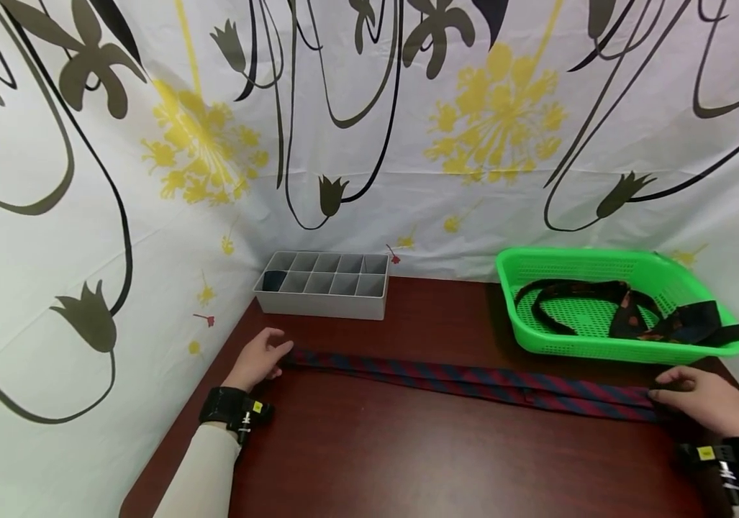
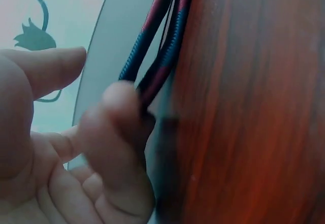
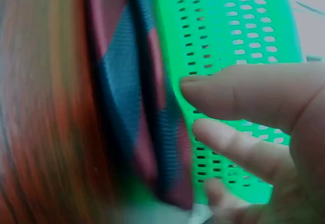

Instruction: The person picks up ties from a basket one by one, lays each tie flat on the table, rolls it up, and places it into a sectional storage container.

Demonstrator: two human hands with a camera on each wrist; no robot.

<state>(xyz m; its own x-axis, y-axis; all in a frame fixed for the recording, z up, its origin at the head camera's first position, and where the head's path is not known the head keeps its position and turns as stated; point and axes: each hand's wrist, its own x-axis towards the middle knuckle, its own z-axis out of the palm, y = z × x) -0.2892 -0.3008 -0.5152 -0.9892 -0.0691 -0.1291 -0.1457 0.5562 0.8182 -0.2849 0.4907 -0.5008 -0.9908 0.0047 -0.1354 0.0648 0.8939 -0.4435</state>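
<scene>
A red and blue striped tie (image 1: 473, 380) lies folded lengthwise across the dark wooden table (image 1: 440, 460). My left hand (image 1: 278, 356) rests at its left end. In the left wrist view a loosely bent finger (image 2: 122, 112) touches the tie (image 2: 157, 41), with the thumb held apart. My right hand (image 1: 663, 385) lies at the tie's right end, fingertips against the cloth. From the right wrist its fingers (image 3: 228, 142) look nearly straight beside the tie (image 3: 127, 97). Neither hand plainly pinches it.
A grey divided organiser box (image 1: 320, 302) stands at the back left by the wall, something dark in one corner cell. At the back right a green perforated basket (image 1: 602, 255) holds dark ties (image 1: 628, 309), one hanging over its rim. Patterned cloth walls close the left and back.
</scene>
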